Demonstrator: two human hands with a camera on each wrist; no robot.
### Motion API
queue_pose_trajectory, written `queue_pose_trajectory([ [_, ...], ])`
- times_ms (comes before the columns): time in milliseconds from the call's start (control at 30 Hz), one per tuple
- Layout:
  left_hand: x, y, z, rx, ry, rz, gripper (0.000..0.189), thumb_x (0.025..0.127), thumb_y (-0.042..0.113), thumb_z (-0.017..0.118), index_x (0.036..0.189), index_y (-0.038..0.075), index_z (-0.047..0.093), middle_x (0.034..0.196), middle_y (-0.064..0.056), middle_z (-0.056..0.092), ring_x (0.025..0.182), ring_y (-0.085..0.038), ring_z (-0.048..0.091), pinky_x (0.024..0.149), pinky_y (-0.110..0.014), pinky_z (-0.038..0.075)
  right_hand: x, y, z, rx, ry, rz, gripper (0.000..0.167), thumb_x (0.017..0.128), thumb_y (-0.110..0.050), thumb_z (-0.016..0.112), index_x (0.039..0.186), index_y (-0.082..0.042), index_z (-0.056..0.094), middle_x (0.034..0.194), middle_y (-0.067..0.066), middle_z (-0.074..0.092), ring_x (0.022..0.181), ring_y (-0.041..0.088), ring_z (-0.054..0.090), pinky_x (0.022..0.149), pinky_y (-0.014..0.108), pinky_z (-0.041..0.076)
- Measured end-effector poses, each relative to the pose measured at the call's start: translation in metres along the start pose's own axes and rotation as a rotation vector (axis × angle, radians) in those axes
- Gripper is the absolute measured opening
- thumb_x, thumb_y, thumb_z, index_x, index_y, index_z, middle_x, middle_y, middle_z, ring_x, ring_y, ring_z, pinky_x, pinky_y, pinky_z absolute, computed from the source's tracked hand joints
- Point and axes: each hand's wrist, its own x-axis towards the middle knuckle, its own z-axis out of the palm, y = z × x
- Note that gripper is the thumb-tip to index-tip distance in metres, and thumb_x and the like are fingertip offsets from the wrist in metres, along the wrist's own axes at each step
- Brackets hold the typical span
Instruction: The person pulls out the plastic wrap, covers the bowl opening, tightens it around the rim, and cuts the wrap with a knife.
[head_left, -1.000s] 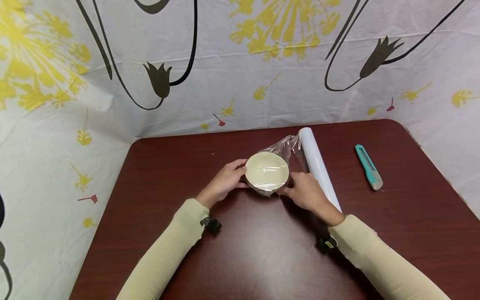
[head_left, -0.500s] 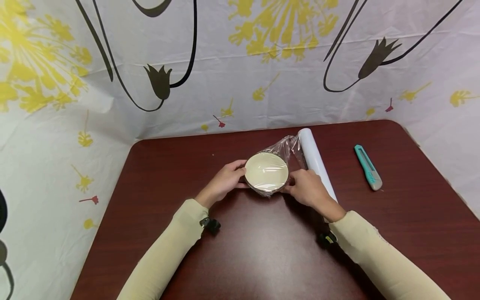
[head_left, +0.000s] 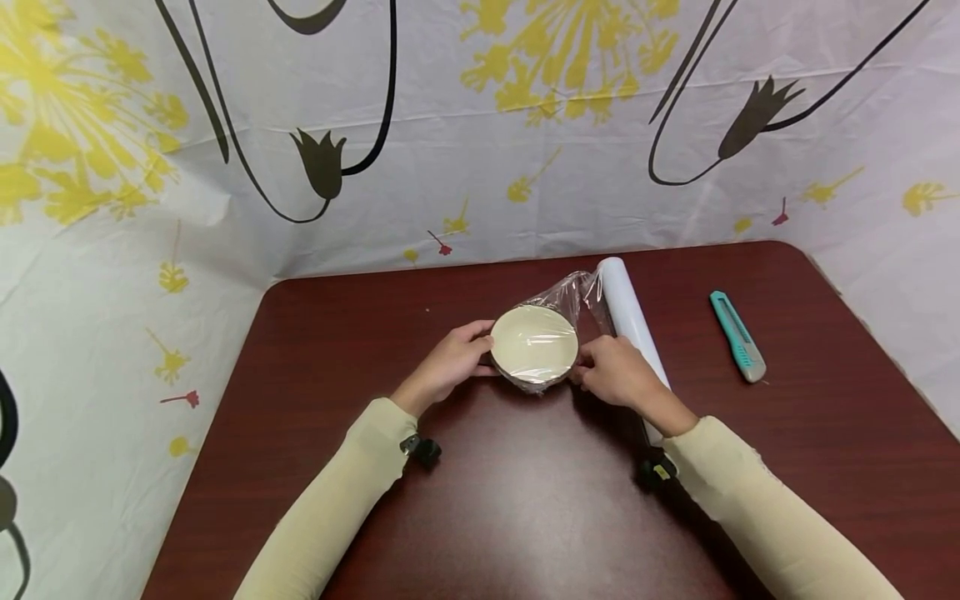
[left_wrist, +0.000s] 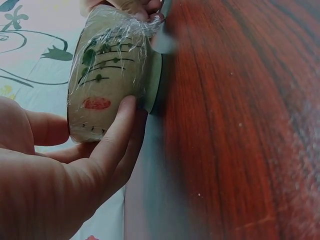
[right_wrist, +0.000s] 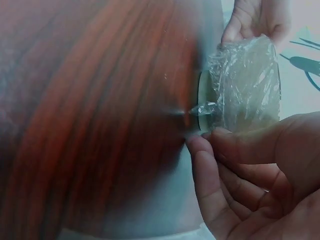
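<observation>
A cream bowl (head_left: pixel 534 343) stands on the table with clear cling film (head_left: pixel 566 293) stretched over its mouth. My left hand (head_left: pixel 450 362) grips the bowl's left side, thumb near the rim and fingers along the wall. In the left wrist view, the bowl's outer wall (left_wrist: pixel 107 80) shows green and red painted marks beneath wrinkled film. At the bowl's lower right, my right hand (head_left: pixel 618 375) pinches film by the foot; the right wrist view shows thumb and index fingertips (right_wrist: pixel 202 145) together there. Film still runs from the bowl to a white roll (head_left: pixel 632 312) lying beside it.
A teal and grey box cutter (head_left: pixel 737 336) lies on the dark red table (head_left: pixel 360 333) to the right of the roll. A patterned white cloth (head_left: pixel 480 167) hangs behind the table and at its sides. My right forearm passes over the roll's near end.
My right fingers have drawn back a little to the right from beneath the bowl's near edge. My left hand and the bowl stay in place.
</observation>
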Motion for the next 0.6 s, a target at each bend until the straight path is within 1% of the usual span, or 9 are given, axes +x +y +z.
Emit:
queue_pose_trajectory([
  [100,0.000,0.000,0.000,-0.005,0.000,0.004,0.048,0.118,0.007,0.044,0.165,-0.004,0.043,0.152,-0.027,0.056,0.119,-0.030,0.067,0.096,-0.043,0.065,0.001,0.002,0.000,-0.024,0.017,-0.024,0.029,0.094,-0.009,0.075,0.066,-0.019,0.070,0.063,-0.009,0.063,0.065,0.021,0.060,0.062,0.042,0.053],
  [167,0.000,0.000,0.000,-0.010,-0.001,0.009,0.048,0.117,0.006,0.044,0.164,-0.005,0.044,0.149,-0.027,0.057,0.117,-0.029,0.067,0.096,-0.043,0.065,0.003,0.005,0.002,-0.044,0.050,-0.045,0.032,0.092,-0.012,0.076,0.063,-0.021,0.066,0.061,-0.008,0.059,0.063,0.023,0.056,0.059,0.043,0.051],
  [300,0.001,0.000,0.000,-0.007,-0.001,0.016,0.047,0.117,0.006,0.043,0.162,-0.006,0.045,0.147,-0.027,0.058,0.114,-0.027,0.067,0.095,-0.042,0.065,0.006,0.016,0.010,-0.047,0.095,-0.064,0.041,0.089,-0.017,0.077,0.055,-0.025,0.055,0.056,-0.011,0.053,0.058,0.022,0.051,0.052,0.039,0.045],
  [400,0.001,0.000,0.000,0.004,0.004,0.009,0.047,0.117,0.007,0.043,0.163,-0.005,0.046,0.147,-0.026,0.058,0.114,-0.026,0.067,0.095,-0.041,0.066,0.011,0.028,0.017,-0.041,0.095,-0.056,0.045,0.089,-0.019,0.077,0.054,-0.027,0.050,0.054,-0.011,0.050,0.058,0.021,0.050,0.051,0.036,0.043],
  [433,0.001,0.000,0.000,0.004,0.005,0.007,0.047,0.117,0.007,0.043,0.163,-0.005,0.046,0.148,-0.026,0.058,0.114,-0.026,0.067,0.095,-0.041,0.065,0.012,0.032,0.019,-0.037,0.089,-0.055,0.045,0.090,-0.019,0.077,0.054,-0.026,0.051,0.054,-0.010,0.051,0.058,0.022,0.050,0.051,0.037,0.043],
  [500,0.001,0.001,0.000,0.003,0.005,0.003,0.047,0.117,0.007,0.044,0.163,-0.005,0.046,0.148,-0.026,0.058,0.114,-0.026,0.067,0.095,-0.041,0.065,0.018,0.044,0.026,-0.067,0.088,-0.051,0.043,0.089,-0.023,0.078,0.055,-0.028,0.053,0.055,-0.012,0.052,0.059,0.021,0.051,0.052,0.037,0.044],
  [600,0.002,0.000,0.000,-0.004,0.004,0.000,0.047,0.117,0.007,0.044,0.163,-0.005,0.046,0.148,-0.026,0.057,0.114,-0.026,0.067,0.095,-0.042,0.065,0.022,0.054,0.027,-0.091,0.064,-0.044,0.035,0.088,-0.028,0.082,0.058,-0.029,0.063,0.057,-0.012,0.055,0.061,0.022,0.054,0.053,0.039,0.046],
])
